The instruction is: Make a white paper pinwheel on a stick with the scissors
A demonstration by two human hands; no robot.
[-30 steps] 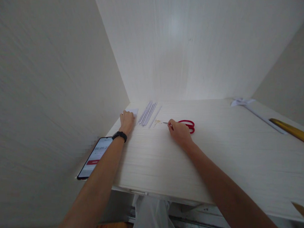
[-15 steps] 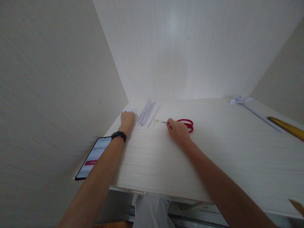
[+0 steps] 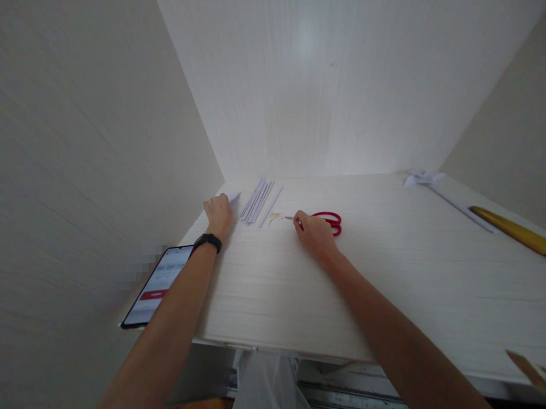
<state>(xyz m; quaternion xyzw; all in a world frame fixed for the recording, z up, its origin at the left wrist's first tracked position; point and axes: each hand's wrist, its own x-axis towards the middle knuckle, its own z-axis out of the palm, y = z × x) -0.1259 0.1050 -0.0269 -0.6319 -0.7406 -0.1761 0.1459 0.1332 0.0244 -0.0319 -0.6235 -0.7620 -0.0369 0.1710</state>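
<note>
My left hand (image 3: 218, 212), with a dark watch at its wrist, is closed on a piece of white paper (image 3: 234, 198) near the back left of the table. Part of that paper is hidden behind the fingers. Just right of it lie several thin white paper strips (image 3: 257, 202), with one strip (image 3: 270, 206) set apart. Red-handled scissors (image 3: 337, 228) lie under my right hand (image 3: 313, 230), whose fingers are curled round the blades. Their tip points left, towards small pale scraps (image 3: 276, 217).
A phone (image 3: 154, 286) with a lit screen lies at the left by the wall. At the right are a white paper stick with folded paper blades (image 3: 461, 207) and a yellow-handled tool (image 3: 516, 230). Walls enclose the white table (image 3: 267, 294) on the left, back and right.
My left hand has lifted slightly, and the paper's edge now stands tilted beside it. My right hand stays on the scissors. The whole view has shifted a little.
</note>
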